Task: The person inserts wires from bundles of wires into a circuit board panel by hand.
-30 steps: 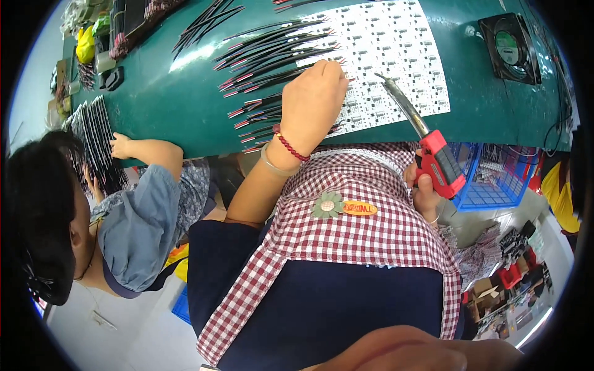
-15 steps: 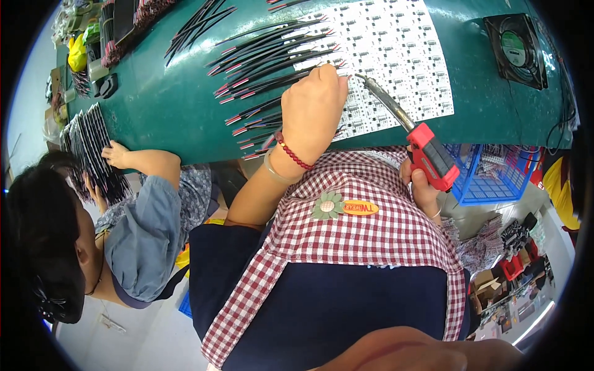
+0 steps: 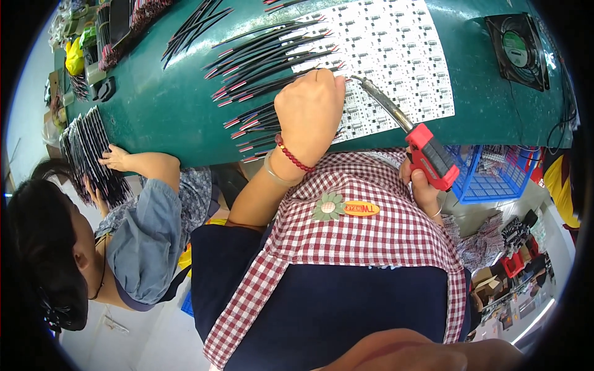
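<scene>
Knuckles up, my left hand is closed above the left edge of a white circuit-board panel. Its fingertips are turned under, and what they pinch is hidden. Black cables with red, white and blue wire ends lie in a row, their right ends over the panel; several pass by or under this hand. My right hand grips a soldering iron by its red and black handle. The iron's bent tip points up and left, close to my left fingertips; whether it touches anything is too small to tell.
A black fan stands at the green table's right end. Below that edge hangs a blue crate. More cables lie at the back. At left, a co-worker's hand rests on a cable bundle.
My left hand has shifted slightly left and down, and the iron's tip has moved slightly left. The right hand's grip looks the same.
</scene>
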Motion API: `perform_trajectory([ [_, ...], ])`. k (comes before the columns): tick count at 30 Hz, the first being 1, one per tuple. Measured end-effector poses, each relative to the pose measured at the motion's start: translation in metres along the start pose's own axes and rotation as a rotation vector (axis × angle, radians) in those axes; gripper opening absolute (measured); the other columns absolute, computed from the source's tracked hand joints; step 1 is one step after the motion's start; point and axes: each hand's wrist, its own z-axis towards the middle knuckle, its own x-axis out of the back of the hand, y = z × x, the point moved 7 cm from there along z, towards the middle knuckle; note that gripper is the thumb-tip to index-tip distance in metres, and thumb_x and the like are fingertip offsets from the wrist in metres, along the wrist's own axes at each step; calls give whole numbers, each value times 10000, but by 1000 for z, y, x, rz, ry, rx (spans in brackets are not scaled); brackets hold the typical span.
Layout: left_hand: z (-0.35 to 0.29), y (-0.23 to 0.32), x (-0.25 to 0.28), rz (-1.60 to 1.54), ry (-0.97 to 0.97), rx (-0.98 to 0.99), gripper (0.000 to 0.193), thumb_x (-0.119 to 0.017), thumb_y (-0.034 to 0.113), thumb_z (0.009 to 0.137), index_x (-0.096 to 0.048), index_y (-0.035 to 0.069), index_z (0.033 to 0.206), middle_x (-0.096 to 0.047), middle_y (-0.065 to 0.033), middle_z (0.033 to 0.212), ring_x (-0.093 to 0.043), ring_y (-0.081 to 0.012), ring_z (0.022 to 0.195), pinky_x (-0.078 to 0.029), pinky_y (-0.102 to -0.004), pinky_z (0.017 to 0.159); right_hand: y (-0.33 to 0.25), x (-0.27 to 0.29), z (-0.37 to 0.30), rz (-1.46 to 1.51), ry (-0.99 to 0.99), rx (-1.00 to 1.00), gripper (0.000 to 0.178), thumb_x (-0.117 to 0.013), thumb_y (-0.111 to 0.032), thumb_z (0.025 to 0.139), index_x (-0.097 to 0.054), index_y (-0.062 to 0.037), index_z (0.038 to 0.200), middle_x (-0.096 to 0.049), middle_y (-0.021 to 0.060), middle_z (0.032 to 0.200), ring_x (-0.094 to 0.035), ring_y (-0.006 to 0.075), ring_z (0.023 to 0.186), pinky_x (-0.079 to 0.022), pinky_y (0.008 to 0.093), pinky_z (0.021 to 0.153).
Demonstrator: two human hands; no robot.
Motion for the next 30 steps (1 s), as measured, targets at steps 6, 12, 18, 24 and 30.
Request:
perform_trajectory([
  [6,1,0,0,-9,13,15,247,-676,230,794,-561,64,651,-596,-100,603,-616,-259,523,-482,-353,466,3,6,0,-142,7,52,257,-635,-259,883,-568,-27,796,-541,14,692,-504,113,633,-409,264,593],
  [12,2,-4,0,-72,10,75,244,-657,205,807,-556,45,654,-606,-121,616,-591,-315,524,-463,-402,470,-8,-4,2,48,28,-7,327,-633,-332,886,-578,-11,854,-518,20,657,-480,113,592,-390,259,557],
  [18,3,-6,-2,-65,-6,61,247,-655,218,813,-566,46,660,-609,-122,619,-591,-316,525,-465,-403,474,-14,-3,6,54,32,2,355,-619,-356,891,-553,-11,840,-508,19,652,-467,110,583,-376,257,545],
  [24,7,-5,0,-56,-55,20,254,-653,235,821,-570,50,669,-611,-124,628,-597,-310,547,-464,-404,500,-11,0,3,-14,25,7,320,-614,-313,895,-573,4,876,-534,24,688,-480,111,607,-380,255,557],
  [30,8,-4,0,-88,-124,23,224,-649,225,813,-588,43,697,-622,-113,684,-629,-279,638,-494,-371,593,-6,3,0,-92,30,3,267,-607,-274,905,-576,-11,866,-538,14,720,-491,97,644,-390,252,586],
])
